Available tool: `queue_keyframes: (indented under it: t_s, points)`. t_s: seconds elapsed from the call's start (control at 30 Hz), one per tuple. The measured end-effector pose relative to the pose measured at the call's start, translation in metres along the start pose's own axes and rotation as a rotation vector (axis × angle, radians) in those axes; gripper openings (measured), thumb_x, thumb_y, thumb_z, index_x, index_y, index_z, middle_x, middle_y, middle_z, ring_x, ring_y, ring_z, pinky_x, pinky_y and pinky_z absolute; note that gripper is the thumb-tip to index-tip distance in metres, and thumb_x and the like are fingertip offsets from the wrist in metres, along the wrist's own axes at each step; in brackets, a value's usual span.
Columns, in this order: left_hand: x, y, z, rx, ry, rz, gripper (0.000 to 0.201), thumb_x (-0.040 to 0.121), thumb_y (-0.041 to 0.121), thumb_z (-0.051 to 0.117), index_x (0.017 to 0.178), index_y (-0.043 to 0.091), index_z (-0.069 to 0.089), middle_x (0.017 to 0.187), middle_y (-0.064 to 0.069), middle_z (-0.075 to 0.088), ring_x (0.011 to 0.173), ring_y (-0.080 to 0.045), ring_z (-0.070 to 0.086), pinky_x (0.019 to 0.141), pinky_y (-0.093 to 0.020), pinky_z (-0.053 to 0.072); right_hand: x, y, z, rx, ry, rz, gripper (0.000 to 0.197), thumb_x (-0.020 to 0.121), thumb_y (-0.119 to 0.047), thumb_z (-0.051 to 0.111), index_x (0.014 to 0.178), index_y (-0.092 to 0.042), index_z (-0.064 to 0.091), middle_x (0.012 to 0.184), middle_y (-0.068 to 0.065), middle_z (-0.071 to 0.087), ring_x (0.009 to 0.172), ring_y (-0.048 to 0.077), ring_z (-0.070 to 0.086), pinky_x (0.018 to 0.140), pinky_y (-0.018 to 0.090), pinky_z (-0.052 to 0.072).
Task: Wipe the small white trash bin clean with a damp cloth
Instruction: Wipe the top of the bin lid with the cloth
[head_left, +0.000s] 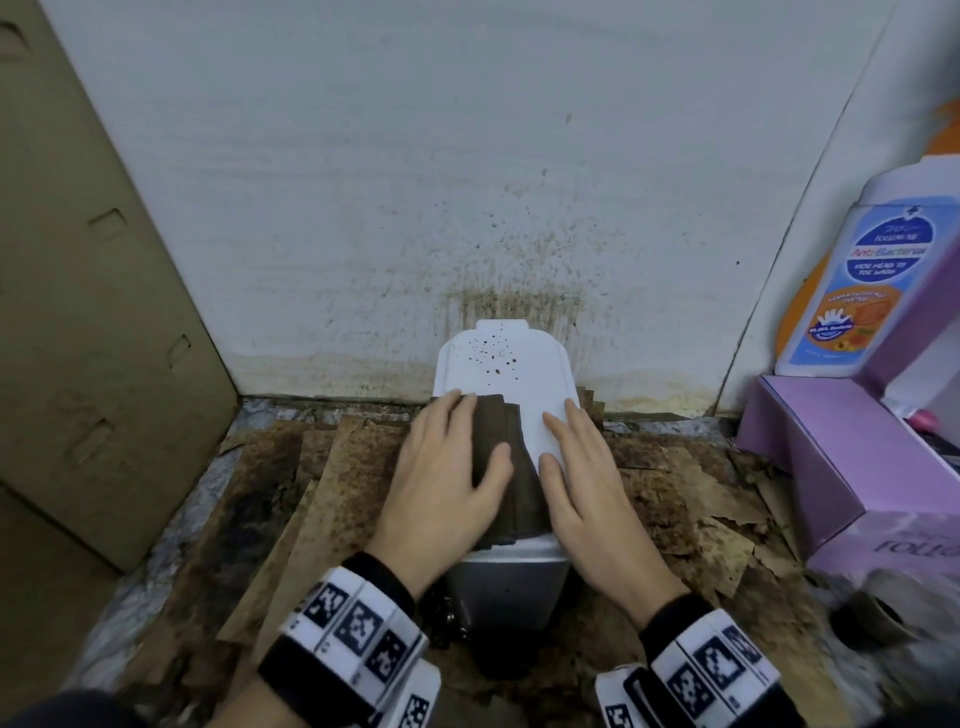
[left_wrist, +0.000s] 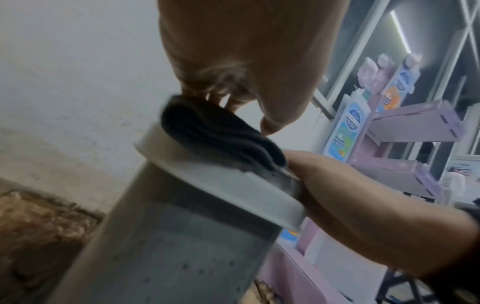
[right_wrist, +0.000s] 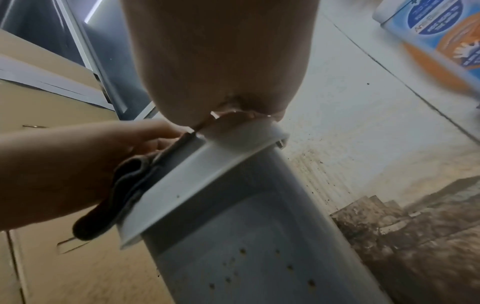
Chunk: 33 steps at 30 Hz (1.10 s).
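The small white trash bin (head_left: 511, 364) stands on the floor against the wall, its closed lid dotted with brown specks at the far end. A folded dark brown cloth (head_left: 519, 499) lies over the lid's left and near part. My left hand (head_left: 457, 441) presses flat on the cloth with straight fingers, the thumb on top of it. My right hand (head_left: 563, 441) rests flat on the lid's right edge, holding nothing. In the left wrist view the cloth (left_wrist: 221, 135) bunches on the lid rim (left_wrist: 221, 185). The right wrist view shows specks on the bin's side (right_wrist: 246, 257).
A tan cardboard box (head_left: 93, 312) stands on the left. At the right is a purple box (head_left: 857, 467) with an anti-bacterial wash bottle (head_left: 852, 280) on it. Stained cardboard sheets (head_left: 311, 493) cover the floor. The white wall (head_left: 415, 208) behind is spattered brown.
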<state>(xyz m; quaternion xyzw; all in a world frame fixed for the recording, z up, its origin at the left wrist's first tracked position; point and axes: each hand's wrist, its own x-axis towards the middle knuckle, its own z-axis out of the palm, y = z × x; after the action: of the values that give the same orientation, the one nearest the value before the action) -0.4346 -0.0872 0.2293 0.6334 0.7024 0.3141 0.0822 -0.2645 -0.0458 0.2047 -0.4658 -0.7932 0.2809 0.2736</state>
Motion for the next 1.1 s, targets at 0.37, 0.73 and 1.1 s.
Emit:
queue_keyframes:
  t_s: [0.37, 0.73, 1.1]
  points:
    - [0.011, -0.001, 0.010, 0.161, -0.282, -0.009, 0.080, 0.105, 0.054, 0.030, 0.162, 0.010, -0.004, 0.169, -0.008, -0.018, 0.153, -0.016, -0.024, 0.126, -0.036, -0.006, -0.001, 0.008, 0.004, 0.046, -0.073, -0.017, 0.061, 0.108, -0.047, 0.018, 0.161, -0.033, -0.009, 0.165, -0.028, -0.020, 0.148, -0.018, -0.020, 0.129, 0.024, -0.008]
    - [0.062, -0.028, 0.004, 0.021, -0.419, -0.051, 0.094, 0.099, 0.060, 0.044, 0.162, 0.013, -0.009, 0.166, 0.003, -0.027, 0.155, -0.016, -0.018, 0.127, -0.042, 0.011, 0.006, 0.012, 0.005, -0.034, -0.114, -0.055, 0.059, 0.112, -0.040, 0.019, 0.158, -0.038, -0.018, 0.159, -0.034, -0.036, 0.145, -0.015, -0.030, 0.118, 0.011, -0.017]
    - [0.144, -0.043, 0.007, 0.058, -0.526, -0.056, 0.095, 0.100, 0.062, 0.042, 0.161, 0.016, -0.014, 0.166, -0.001, -0.026, 0.156, -0.019, -0.012, 0.125, -0.037, 0.013, 0.012, 0.017, 0.005, -0.033, -0.192, -0.028, 0.076, 0.091, -0.066, -0.002, 0.159, -0.035, -0.016, 0.162, -0.028, -0.035, 0.151, -0.006, -0.028, 0.131, 0.035, 0.002]
